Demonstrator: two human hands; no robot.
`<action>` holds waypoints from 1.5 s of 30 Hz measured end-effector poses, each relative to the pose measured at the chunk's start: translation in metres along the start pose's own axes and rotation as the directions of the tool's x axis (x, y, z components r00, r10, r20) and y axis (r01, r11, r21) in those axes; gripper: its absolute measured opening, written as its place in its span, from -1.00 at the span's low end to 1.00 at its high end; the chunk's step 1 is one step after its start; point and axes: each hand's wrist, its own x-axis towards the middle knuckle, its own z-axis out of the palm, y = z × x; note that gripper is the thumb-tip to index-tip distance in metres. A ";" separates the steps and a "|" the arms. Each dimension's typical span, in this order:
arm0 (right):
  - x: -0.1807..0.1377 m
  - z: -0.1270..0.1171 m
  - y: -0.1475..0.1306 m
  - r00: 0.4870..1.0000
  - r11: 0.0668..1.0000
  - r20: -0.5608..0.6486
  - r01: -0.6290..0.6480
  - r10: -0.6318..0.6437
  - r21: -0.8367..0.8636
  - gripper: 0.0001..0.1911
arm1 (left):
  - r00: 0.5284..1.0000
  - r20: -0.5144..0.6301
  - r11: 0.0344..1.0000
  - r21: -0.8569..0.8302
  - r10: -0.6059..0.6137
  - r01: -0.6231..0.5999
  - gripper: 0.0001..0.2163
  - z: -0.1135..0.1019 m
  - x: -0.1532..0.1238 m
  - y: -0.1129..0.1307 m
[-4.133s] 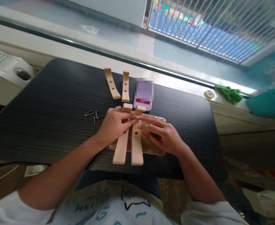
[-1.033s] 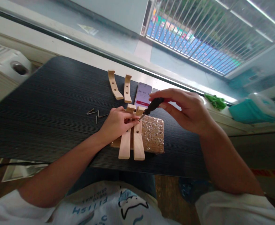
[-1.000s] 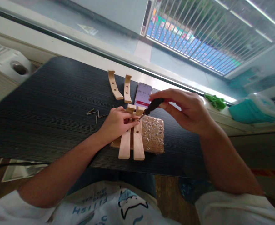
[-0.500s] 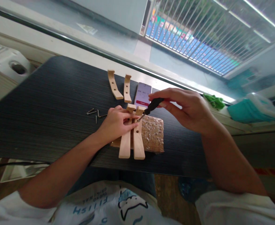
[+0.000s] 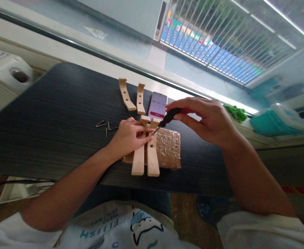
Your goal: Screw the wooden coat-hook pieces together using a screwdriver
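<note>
My right hand grips the black handle of a screwdriver between thumb and fingers. Its tip meets the upper hole of the right wooden hook, where a screw head seems to sit. Fingers of my left hand press on that hook, one on each side of the tip. They also cross the left wooden hook, hiding its middle. Both hooks lie side by side over a brown block wrapped in clear film, their wide ends jutting past its near edge.
Two more wooden hooks, one curved and one straighter, lie toward the window. A phone showing a timer is beside them. Several loose screws rest left of my left hand on the dark table. A green cloth lies at right.
The hands, screwdriver and hooks hold nearly the same places. My right fingers have shifted only slightly around the handle.
</note>
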 end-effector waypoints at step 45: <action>-0.007 0.045 0.016 0.974 0.794 -0.153 -0.039 0.165 0.607 -0.70 | 0.998 0.058 0.999 0.020 -0.031 0.030 -0.76 -0.001 0.001 0.000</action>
